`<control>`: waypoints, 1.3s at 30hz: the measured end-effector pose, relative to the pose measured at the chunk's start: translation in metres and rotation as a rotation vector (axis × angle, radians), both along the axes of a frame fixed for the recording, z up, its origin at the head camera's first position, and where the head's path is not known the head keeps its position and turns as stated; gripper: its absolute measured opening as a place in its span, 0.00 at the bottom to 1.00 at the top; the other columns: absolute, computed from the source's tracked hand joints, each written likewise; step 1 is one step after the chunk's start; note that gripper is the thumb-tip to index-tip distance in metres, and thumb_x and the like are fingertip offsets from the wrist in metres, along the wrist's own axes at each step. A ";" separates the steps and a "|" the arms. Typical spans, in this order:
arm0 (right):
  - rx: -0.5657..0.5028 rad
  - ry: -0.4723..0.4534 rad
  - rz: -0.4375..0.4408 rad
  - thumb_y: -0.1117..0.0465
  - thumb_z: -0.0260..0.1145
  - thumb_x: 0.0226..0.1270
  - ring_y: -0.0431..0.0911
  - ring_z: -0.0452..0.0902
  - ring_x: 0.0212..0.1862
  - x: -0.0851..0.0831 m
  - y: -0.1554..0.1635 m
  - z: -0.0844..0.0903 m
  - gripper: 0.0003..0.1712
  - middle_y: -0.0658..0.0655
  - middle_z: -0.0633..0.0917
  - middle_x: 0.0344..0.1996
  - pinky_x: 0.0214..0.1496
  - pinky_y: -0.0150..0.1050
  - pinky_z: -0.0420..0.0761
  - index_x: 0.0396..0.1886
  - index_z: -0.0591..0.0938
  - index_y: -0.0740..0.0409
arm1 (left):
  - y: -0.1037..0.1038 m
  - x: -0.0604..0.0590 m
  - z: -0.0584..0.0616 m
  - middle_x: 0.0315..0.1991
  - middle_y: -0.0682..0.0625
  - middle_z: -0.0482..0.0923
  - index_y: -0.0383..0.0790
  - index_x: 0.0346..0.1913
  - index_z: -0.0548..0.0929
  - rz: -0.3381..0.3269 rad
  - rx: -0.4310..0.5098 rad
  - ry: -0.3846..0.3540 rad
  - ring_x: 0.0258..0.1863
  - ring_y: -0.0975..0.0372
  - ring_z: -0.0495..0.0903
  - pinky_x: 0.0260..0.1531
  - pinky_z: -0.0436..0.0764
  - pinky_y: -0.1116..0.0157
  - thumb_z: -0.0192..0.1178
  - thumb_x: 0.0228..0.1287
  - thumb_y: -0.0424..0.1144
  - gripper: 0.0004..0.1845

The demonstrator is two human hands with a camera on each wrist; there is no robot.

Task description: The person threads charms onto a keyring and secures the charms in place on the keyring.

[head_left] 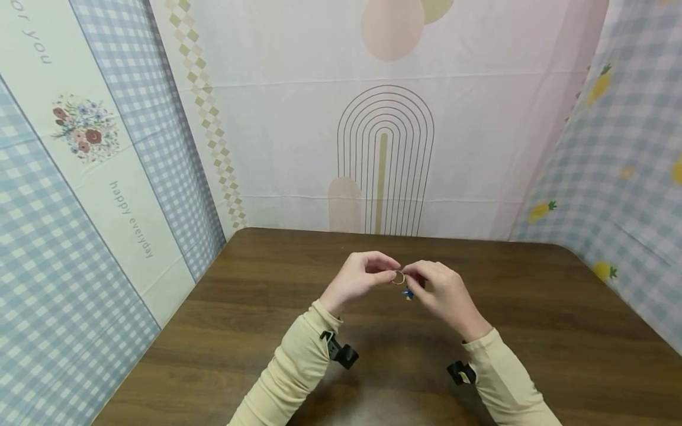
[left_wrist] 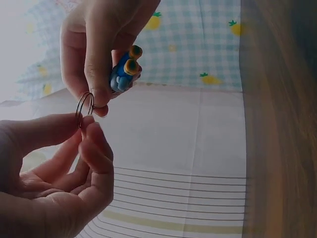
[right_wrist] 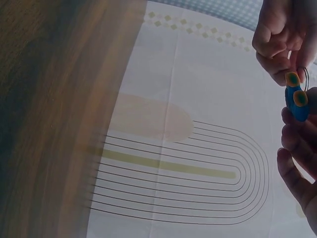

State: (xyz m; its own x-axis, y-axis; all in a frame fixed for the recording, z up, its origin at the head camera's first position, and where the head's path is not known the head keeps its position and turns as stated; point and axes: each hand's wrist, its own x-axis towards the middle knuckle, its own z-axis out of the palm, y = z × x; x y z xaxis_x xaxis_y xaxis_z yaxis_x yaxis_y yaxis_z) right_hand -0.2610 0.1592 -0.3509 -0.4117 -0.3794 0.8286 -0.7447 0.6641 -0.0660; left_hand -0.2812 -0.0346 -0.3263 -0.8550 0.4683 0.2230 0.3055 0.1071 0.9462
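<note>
Above the table, my left hand [head_left: 358, 277] pinches one side of a thin metal key ring [head_left: 398, 277] between thumb and fingertips. From the other side my right hand [head_left: 439, 291] grips the ring with thumb and index finger. A small blue charm [left_wrist: 125, 73] with orange-and-green round ends hangs by the right hand's fingers; how it joins the ring is hidden. In the left wrist view the ring [left_wrist: 85, 110] shows as two thin loops slightly apart. The right wrist view shows the blue charm [right_wrist: 298, 99] in front of the right fingertips, partly covering the ring.
Beneath both hands lies a brown wooden table [head_left: 256, 331]. A pale printed cloth [head_left: 288, 148] hangs behind its far edge, with checked cloths on the left [head_left: 42, 248] and right [head_left: 639, 177]. Black camera mounts [head_left: 340, 350] sit on both wrists.
</note>
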 end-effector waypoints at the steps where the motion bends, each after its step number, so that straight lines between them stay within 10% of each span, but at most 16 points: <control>1: -0.001 -0.007 -0.004 0.75 0.72 0.48 0.36 0.74 0.26 0.000 0.000 0.000 0.12 0.47 0.83 0.23 0.33 0.31 0.74 0.31 0.84 0.58 | 0.000 -0.001 0.000 0.43 0.35 0.84 0.29 0.48 0.83 0.008 0.006 -0.009 0.32 0.70 0.80 0.41 0.84 0.68 0.62 0.62 0.29 0.12; 8: 0.001 -0.021 0.000 0.74 0.71 0.49 0.36 0.73 0.27 -0.002 0.000 0.000 0.13 0.48 0.84 0.25 0.33 0.29 0.73 0.34 0.85 0.58 | 0.002 -0.004 -0.003 0.39 0.32 0.85 0.25 0.47 0.83 0.049 0.077 -0.029 0.33 0.57 0.86 0.40 0.86 0.60 0.60 0.63 0.27 0.11; 23: 0.008 -0.006 -0.029 0.73 0.73 0.50 0.38 0.73 0.26 -0.004 0.004 -0.002 0.10 0.49 0.84 0.24 0.32 0.35 0.75 0.31 0.84 0.58 | 0.005 -0.004 -0.002 0.39 0.38 0.86 0.32 0.45 0.85 0.047 -0.013 0.018 0.30 0.70 0.81 0.35 0.81 0.72 0.64 0.60 0.30 0.10; 39: 0.023 0.052 0.049 0.75 0.72 0.46 0.38 0.72 0.25 -0.008 0.004 -0.001 0.12 0.48 0.83 0.23 0.32 0.33 0.72 0.29 0.84 0.59 | 0.009 -0.005 -0.003 0.39 0.36 0.86 0.31 0.41 0.87 0.083 -0.084 0.075 0.33 0.57 0.84 0.33 0.81 0.73 0.61 0.62 0.27 0.07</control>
